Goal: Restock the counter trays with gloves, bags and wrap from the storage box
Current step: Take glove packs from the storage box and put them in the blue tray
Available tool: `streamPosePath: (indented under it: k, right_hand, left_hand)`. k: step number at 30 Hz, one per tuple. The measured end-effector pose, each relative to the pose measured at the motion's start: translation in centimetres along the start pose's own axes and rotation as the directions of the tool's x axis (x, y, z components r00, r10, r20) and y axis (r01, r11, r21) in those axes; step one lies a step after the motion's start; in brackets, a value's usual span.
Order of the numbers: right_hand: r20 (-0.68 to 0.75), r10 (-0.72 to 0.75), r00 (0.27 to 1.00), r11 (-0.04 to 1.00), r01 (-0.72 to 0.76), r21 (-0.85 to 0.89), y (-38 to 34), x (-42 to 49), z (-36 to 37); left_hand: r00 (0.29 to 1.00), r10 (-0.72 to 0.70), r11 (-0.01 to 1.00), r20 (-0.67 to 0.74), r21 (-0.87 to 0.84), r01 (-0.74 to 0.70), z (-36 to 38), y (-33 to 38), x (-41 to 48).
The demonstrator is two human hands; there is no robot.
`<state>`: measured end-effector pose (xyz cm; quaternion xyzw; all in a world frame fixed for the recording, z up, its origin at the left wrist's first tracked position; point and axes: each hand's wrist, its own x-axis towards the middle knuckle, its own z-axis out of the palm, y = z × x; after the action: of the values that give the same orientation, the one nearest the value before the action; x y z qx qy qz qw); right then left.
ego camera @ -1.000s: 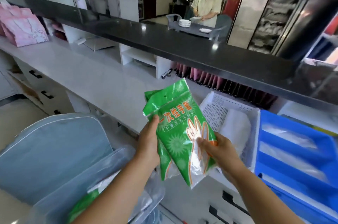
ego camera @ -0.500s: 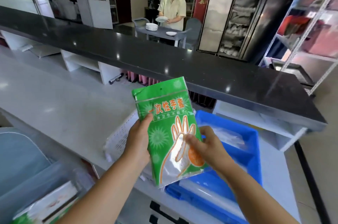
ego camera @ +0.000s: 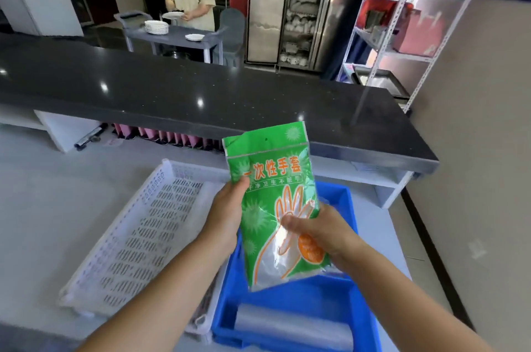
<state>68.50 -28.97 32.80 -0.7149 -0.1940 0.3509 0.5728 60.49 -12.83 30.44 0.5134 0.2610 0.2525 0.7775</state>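
Curled round the side edges of a green printed plastic packet of disposable gloves: left hand high, right hand low. Directly beneath the fingers now, no longer off to their right: a blue rectangular plastic tray. Likely ready for lowering in.

Stands as a white counter, pale and glossy. Bears a blue tray at the near edge. Bears a white perforated tray just left of the blue tray, set at an angle. Holds a row of pink packs and a dark slim tool well beyond the blue tray to its left, tucked beneath a raised black ledge.
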Motion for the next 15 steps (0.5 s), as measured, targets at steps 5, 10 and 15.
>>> streamPosePath:
  k: [5,10,15]
  right_hand:
    - [-0.405,-0.197,0.893,0.892,-0.007,-0.451,-1.7,1.7,-5.0]
    - [-0.546,-0.365,0.755,0.682,-0.183,-0.708,-2.4,1.8,-10.0]
    - [-0.536,-0.381,0.753,0.644,-0.200,-0.739,-2.5,2.0,-11.9]
  left_hand:
    - [0.993,0.008,0.974,0.116,0.222,-0.034,1.6,-0.8,5.7]
    - [0.950,0.000,0.668,0.311,0.707,-0.231,3.3,-4.6,10.0]
    - [0.815,-0.226,-0.046,0.534,0.830,-0.556,5.8,-7.1,13.0]
